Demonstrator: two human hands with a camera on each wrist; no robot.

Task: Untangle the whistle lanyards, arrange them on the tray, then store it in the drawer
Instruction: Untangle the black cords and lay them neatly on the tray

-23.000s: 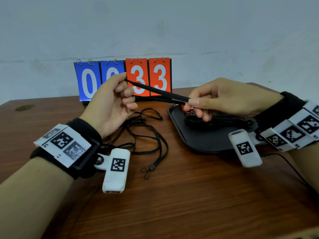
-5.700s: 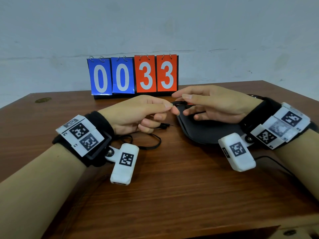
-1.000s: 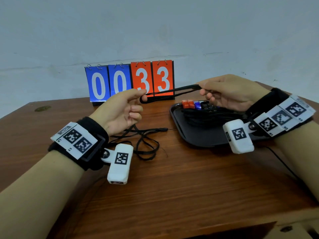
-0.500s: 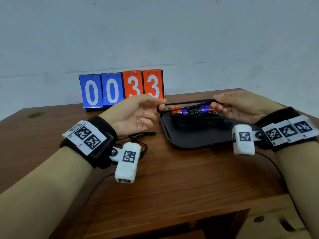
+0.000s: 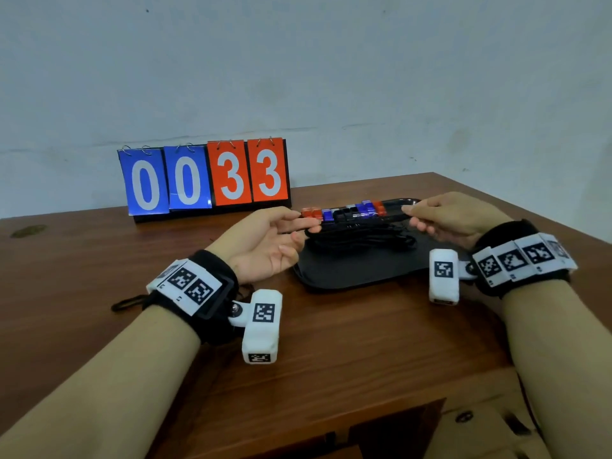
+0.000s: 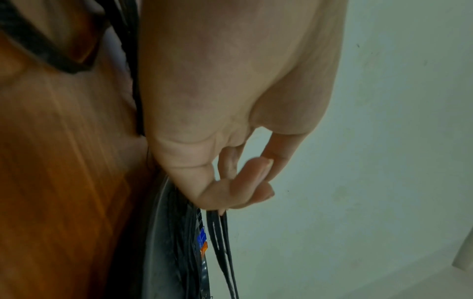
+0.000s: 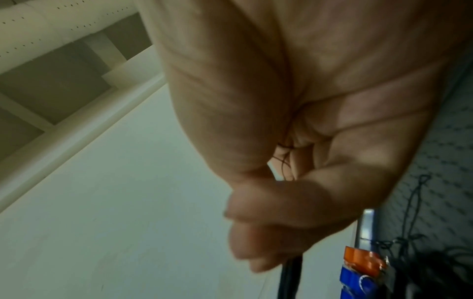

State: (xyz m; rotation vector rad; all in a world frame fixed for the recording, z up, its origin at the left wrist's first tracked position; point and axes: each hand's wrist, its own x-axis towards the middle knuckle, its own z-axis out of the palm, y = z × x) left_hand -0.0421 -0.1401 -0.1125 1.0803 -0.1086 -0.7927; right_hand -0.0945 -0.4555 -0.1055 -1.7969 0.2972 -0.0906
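Observation:
A black tray (image 5: 357, 273) sits on the wooden table with a row of red, blue and black whistles (image 5: 344, 212) along its far edge. A heap of black lanyards (image 5: 364, 240) lies behind them. One black lanyard (image 5: 361, 226) is stretched low over the heap. My left hand (image 5: 275, 240) pinches its left end at the tray's left rim. My right hand (image 5: 443, 217) grips its right end over the tray's right side. In the left wrist view the strands (image 6: 220, 232) run out from under curled fingers (image 6: 245, 188). In the right wrist view curled fingers (image 7: 268, 228) close on the cord (image 7: 291, 273).
A flip scoreboard (image 5: 202, 177) reading 0033 stands at the table's back by the wall. A black cord loop (image 5: 127, 302) lies on the table left of my left wrist. Below the front edge there is a dark opening (image 5: 381, 432) and a desk front with a knob (image 5: 463, 416).
Both hands have come down with the stretched lanyard, from in front of the scoreboard to just above the heap on the tray. The left hand has moved right to the tray's rim.

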